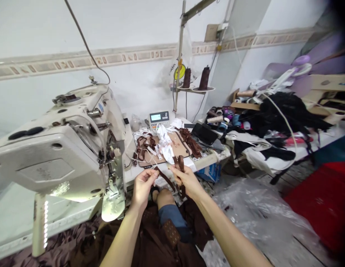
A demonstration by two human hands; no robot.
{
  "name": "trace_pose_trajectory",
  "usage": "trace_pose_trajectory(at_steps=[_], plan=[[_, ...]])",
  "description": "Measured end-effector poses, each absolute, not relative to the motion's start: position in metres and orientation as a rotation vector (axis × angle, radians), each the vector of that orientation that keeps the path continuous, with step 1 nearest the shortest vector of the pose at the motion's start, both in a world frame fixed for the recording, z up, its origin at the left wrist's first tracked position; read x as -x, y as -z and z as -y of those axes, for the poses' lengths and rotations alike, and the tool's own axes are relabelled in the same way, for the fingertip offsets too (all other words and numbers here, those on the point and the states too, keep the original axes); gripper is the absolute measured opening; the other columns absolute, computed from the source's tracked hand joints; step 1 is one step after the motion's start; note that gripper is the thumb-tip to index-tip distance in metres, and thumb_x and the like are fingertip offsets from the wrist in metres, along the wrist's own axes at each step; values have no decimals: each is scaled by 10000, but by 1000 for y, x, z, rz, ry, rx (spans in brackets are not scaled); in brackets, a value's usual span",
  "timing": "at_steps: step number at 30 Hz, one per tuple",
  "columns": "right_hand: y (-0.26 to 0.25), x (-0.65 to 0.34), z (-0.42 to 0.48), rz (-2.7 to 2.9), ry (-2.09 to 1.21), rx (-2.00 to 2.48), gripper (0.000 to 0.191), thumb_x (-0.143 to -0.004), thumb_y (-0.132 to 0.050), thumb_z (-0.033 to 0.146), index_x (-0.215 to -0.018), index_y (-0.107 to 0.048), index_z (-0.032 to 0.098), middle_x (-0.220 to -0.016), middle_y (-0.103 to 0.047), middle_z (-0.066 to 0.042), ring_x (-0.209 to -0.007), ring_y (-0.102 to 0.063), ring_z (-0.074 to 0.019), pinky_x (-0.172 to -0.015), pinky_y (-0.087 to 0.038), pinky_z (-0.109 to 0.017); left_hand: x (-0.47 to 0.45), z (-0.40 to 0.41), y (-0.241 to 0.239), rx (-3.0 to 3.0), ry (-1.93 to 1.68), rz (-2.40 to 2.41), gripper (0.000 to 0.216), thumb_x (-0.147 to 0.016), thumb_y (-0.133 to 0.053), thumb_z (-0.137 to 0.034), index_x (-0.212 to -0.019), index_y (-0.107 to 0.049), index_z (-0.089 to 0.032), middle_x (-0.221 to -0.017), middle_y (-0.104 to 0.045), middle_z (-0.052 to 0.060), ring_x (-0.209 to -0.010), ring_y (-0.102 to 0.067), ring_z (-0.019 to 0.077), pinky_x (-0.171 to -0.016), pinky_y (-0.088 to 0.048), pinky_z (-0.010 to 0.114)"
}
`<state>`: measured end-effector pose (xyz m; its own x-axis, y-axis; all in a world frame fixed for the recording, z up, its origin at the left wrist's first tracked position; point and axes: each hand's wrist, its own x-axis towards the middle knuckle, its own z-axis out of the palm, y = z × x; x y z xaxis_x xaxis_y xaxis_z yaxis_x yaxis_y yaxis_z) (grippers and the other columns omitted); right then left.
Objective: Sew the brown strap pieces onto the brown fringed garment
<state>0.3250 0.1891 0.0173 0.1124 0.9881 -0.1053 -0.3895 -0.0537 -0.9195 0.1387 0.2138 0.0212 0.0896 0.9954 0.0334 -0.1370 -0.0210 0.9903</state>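
My left hand (143, 185) pinches one end of a dark brown fabric strip (167, 179) between thumb and fingertips. The strip runs across to my right hand (188, 180), whose fingers are closed around more of the brown strips, with loops standing above the fist and tails hanging below it. Dark brown cloth (154, 237) lies over my lap beneath both hands. Close on the left stands a white sewing machine (63, 148), its needle area lit, with my left hand just right of it.
Behind my hands, a brown board (178, 146) carries white pieces and bundles of brown strips (189, 141). A control panel (159, 117) and thread cones (204, 78) stand farther back. At right are piled spools and black cloth (289, 111), clear plastic (261, 211) and a red item (319, 200).
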Motion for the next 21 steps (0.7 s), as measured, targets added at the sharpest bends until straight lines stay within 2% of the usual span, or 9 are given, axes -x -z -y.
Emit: trace_pose_trajectory(at_steps=[4,7,12,14,17,21], plan=[[-20,-328,-187,815,-1318,1043,556,-685,-957,609,-950,-785,151,-493,-362,122,-447,-230,-63,-453,-125,-250,-138,-188,-42,-1010,-1138,-909,466,-703,-985,-470,-928,-731,-150,-861,-742,44,-779,-715,160,-711,-566,246],[-20,-325,-181,879,-1363,1043,528,-765,-896,640,-879,-791,136,-463,-385,109,-422,-245,-61,-433,-112,-254,-136,-177,-56,-939,-1073,-850,465,-701,-1004,-438,-941,-741,-140,-867,-754,61,-846,-764,199,-786,-616,285],[-13,-304,-171,856,-1577,971,571,-734,-906,664,-947,-781,149,-550,-557,78,-371,-242,-33,-389,-83,-239,-138,-176,-64,-845,-1059,-821,495,-679,-1012,-471,-942,-750,-143,-829,-715,24,-729,-705,124,-664,-575,203],[-11,-298,-167,801,-1640,927,529,-725,-920,641,-858,-754,157,-497,-520,88,-355,-221,-31,-389,-82,-239,-138,-177,-64,-831,-1050,-820,488,-677,-1014,-451,-943,-752,-137,-781,-684,7,-636,-633,87,-563,-502,169],[-11,-304,-158,733,-1588,921,466,-728,-938,574,-748,-702,172,-404,-374,127,-365,-186,-38,-411,-68,-241,-137,-178,-66,-843,-1058,-826,490,-669,-1024,-369,-1010,-764,-132,-706,-624,-30,-548,-503,48,-473,-365,143],[-5,-344,-139,867,-1532,1056,443,-822,-867,559,-793,-781,126,-397,-348,115,-408,-163,-53,-452,-71,-253,-133,-179,-69,-844,-1124,-837,516,-688,-1003,-422,-1045,-763,-136,-799,-652,-5,-706,-590,83,-597,-446,149]])
